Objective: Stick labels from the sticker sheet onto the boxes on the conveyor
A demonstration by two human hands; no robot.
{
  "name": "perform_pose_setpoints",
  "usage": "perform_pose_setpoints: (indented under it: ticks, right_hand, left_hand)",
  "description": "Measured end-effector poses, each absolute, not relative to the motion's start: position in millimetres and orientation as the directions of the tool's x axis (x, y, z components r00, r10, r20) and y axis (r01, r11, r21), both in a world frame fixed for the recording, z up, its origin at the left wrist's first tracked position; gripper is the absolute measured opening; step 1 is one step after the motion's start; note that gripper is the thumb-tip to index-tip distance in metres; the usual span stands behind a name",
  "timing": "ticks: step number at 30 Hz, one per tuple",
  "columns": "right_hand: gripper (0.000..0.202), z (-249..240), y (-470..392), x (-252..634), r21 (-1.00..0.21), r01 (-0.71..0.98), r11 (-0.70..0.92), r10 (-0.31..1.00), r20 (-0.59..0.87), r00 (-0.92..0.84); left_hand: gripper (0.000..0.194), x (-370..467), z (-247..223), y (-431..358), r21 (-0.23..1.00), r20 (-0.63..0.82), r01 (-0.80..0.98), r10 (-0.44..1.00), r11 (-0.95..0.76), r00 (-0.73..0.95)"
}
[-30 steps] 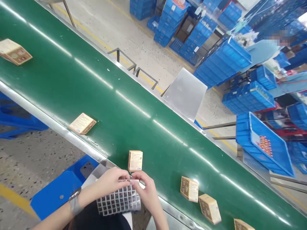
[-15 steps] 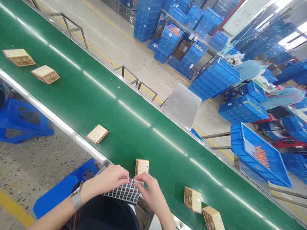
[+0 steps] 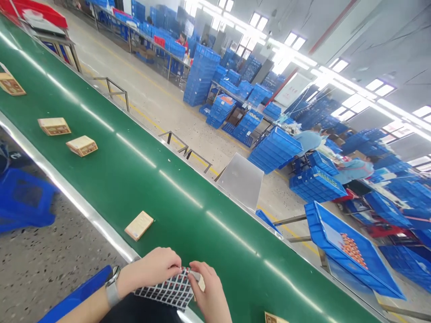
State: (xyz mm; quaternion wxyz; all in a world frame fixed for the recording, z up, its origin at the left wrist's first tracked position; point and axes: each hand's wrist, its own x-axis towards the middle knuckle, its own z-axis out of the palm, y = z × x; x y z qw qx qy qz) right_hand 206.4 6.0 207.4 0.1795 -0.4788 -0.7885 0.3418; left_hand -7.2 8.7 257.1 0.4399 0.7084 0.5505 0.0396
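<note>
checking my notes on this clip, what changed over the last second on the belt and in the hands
The view tilted up, showing more of the hall. Boxes shifted along the green conveyor belt: the flat box sits closer to the hands, the upright box by the hands is now almost hidden behind them, and two more boxes came into view up the belt. Unchanged: left hand and right hand hold the sticker sheet at its top edge.

You are looking at a brightly lit hall: rows of ceiling panels (image 3: pixel 340 65) are blowing out to white at the upper right. Their light is streaking in long glare bands along the green conveyor belt (image 3: pixel 141 179). Shadows are staying soft and faint. The wide lens is bending straight lines near the edges, and the far blue crates (image 3: pixel 208 67) are blurring slightly.
</note>
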Motion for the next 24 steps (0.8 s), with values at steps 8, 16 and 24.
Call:
perform_pose_setpoints:
  ticks: [8,16,24]
  right_hand:
    - [0.027,193.6,13.4,195.6,-0.630,0.635,0.447,0.860,0.106,-0.500]
    - [0.021,176.0,16.5,193.2,-0.661,0.557,0.503,0.832,0.196,-0.519]
    - [0.024,113.7,25.3,206.1,-0.962,0.274,-0.021,0.978,-0.076,-0.192]
  left_hand:
    - [0.017,-15.1,256.6,8.2,0.640,-0.427,0.768,0.834,0.004,0.351]
    - [0.016,-9.6,233.8,2.9,0.685,-0.435,0.716,0.865,0.136,0.252]
    - [0.022,-85.1,165.0,25.7,0.760,-0.396,0.466,0.891,0.453,-0.220]
